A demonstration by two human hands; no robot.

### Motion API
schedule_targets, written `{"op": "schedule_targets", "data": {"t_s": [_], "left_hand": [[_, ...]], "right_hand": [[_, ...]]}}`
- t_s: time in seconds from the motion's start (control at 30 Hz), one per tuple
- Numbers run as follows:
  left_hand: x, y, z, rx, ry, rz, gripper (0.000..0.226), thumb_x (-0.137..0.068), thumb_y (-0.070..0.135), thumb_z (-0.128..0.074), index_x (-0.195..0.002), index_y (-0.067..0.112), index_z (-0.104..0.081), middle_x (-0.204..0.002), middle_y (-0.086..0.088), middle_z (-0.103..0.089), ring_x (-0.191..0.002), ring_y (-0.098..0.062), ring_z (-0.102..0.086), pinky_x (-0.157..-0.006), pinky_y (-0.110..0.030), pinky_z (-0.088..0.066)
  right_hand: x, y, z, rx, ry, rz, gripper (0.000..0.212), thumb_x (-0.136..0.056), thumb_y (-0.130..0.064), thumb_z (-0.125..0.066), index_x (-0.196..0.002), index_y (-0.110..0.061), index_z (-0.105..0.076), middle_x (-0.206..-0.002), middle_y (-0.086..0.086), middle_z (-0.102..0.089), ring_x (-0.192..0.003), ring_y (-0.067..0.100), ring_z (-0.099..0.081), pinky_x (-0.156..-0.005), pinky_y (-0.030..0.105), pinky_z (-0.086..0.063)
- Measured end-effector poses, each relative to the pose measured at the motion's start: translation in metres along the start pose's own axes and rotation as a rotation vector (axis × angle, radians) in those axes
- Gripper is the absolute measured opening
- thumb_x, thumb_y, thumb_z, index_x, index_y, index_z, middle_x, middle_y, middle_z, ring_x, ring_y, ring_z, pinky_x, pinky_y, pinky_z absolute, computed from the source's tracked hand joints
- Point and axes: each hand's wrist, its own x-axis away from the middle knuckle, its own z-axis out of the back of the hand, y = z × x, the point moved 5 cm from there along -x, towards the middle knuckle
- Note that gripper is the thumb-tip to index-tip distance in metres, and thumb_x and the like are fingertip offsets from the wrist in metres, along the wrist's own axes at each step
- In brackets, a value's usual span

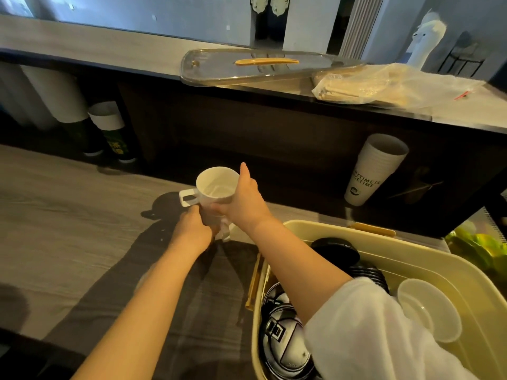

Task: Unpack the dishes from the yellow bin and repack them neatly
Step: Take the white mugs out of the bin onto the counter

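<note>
A white mug [212, 185] with a square handle pointing left is held above the grey wooden counter, left of the yellow bin [450, 267]. My right hand [245, 200] grips the mug's right side with the thumb up along the rim. My left hand [193, 227] holds it from below, where a second white cup [225, 233] seems stacked under it. Inside the bin lie black dishes [336, 249], black-and-white patterned plates [282, 333] and a clear white plastic lid or bowl [428, 308]. My right sleeve hides part of the bin.
The bin's clear lid [263, 67] with a yellow handle rests on the raised shelf behind, beside a plastic bag [384, 86]. A stack of white paper cups [375, 168] lies under the shelf at right; more cup stacks [109, 127] stand at left. Green items [477, 245] sit at far right.
</note>
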Motion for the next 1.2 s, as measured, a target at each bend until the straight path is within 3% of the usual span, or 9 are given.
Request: {"op": "schedule_targets", "data": {"t_s": [0.13,0.27,0.43,0.6,0.8,0.93,1.07,1.13,1.2], "left_hand": [[0.067,0.047,0.031,0.070,0.213,-0.195,0.051,-0.092,0.015,-0.052,-0.141,0.019,-0.037,-0.136,-0.009,-0.044,-0.117,-0.023,-0.049,-0.082,-0.028,-0.042],[0.142,0.099,0.016,0.187,0.076,-0.447,0.047,-0.094,0.018,-0.049,-0.136,0.036,-0.037,-0.133,0.015,-0.041,-0.094,0.013,-0.045,-0.069,-0.004,-0.034],[0.206,0.125,-0.042,0.051,-0.098,-0.618,0.041,-0.094,0.019,-0.049,-0.131,0.033,-0.044,-0.132,0.012,-0.041,-0.111,-0.003,-0.046,-0.088,-0.016,-0.039],[0.215,0.122,-0.103,-0.121,-0.389,-0.500,0.045,-0.095,0.028,-0.051,-0.138,0.025,-0.039,-0.142,-0.001,-0.040,-0.123,-0.019,-0.047,-0.097,-0.031,-0.042],[0.228,0.115,-0.133,-0.466,-0.306,-0.607,0.051,-0.094,0.038,-0.049,-0.140,0.019,-0.036,-0.143,-0.004,-0.039,-0.129,-0.026,-0.039,-0.103,-0.040,-0.038],[0.237,0.127,-0.127,-0.421,-0.103,-0.777,0.042,-0.094,0.035,-0.051,-0.134,0.024,-0.045,-0.134,0.001,-0.047,-0.125,-0.018,-0.043,-0.106,-0.036,-0.035],[0.251,0.144,-0.129,-0.377,-0.163,-0.893,0.025,-0.095,0.035,-0.051,-0.119,0.033,-0.059,-0.118,0.009,-0.057,-0.113,-0.014,-0.051,-0.104,-0.038,-0.031],[0.256,0.149,-0.133,-0.398,-0.239,-0.867,0.020,-0.095,0.036,-0.051,-0.110,0.036,-0.063,-0.106,0.011,-0.063,-0.105,-0.015,-0.052,-0.101,-0.040,-0.031],[0.258,0.150,-0.138,-0.447,-0.306,-0.782,0.019,-0.096,0.033,-0.048,-0.110,0.032,-0.061,-0.100,0.008,-0.065,-0.101,-0.018,-0.053,-0.097,-0.042,-0.034]], "right_hand": [[0.033,-0.018,0.038,0.010,0.082,0.130,0.077,-0.081,-0.032,-0.073,-0.144,-0.022,-0.030,-0.140,0.003,-0.041,-0.118,0.021,-0.052,-0.083,0.028,-0.044],[0.094,-0.006,0.098,-0.028,0.156,0.198,0.043,-0.089,-0.022,-0.062,-0.129,-0.028,-0.048,-0.113,-0.013,-0.054,-0.101,0.003,-0.056,-0.071,0.013,-0.039],[0.172,0.075,0.165,-0.042,0.252,-0.005,0.018,-0.093,-0.017,-0.054,-0.101,-0.032,-0.058,-0.091,-0.016,-0.059,-0.083,-0.002,-0.057,-0.060,0.012,-0.040],[0.235,0.158,0.184,-0.032,0.288,-0.172,0.021,-0.091,-0.016,-0.056,-0.099,-0.035,-0.059,-0.094,-0.011,-0.061,-0.077,0.003,-0.058,-0.055,0.013,-0.043],[0.250,0.211,0.183,0.112,0.257,-0.394,0.044,-0.087,-0.024,-0.064,-0.126,-0.026,-0.044,-0.121,0.002,-0.049,-0.099,0.018,-0.052,-0.081,0.034,-0.051],[0.244,0.207,0.180,0.372,0.375,-0.427,0.056,-0.083,-0.018,-0.068,-0.131,-0.028,-0.040,-0.132,0.002,-0.045,-0.118,0.025,-0.046,-0.100,0.044,-0.044],[0.233,0.220,0.184,0.449,0.349,-0.523,0.051,-0.084,-0.011,-0.064,-0.130,-0.017,-0.041,-0.124,0.012,-0.051,-0.111,0.030,-0.051,-0.095,0.043,-0.047],[0.228,0.223,0.183,0.379,0.370,-0.559,0.027,-0.094,-0.021,-0.048,-0.119,-0.013,-0.050,-0.112,0.014,-0.057,-0.099,0.032,-0.054,-0.088,0.045,-0.045],[0.236,0.222,0.189,0.375,0.515,-0.660,0.031,-0.095,-0.038,-0.040,-0.114,-0.017,-0.053,-0.101,0.013,-0.059,-0.087,0.031,-0.055,-0.077,0.042,-0.044]]}}
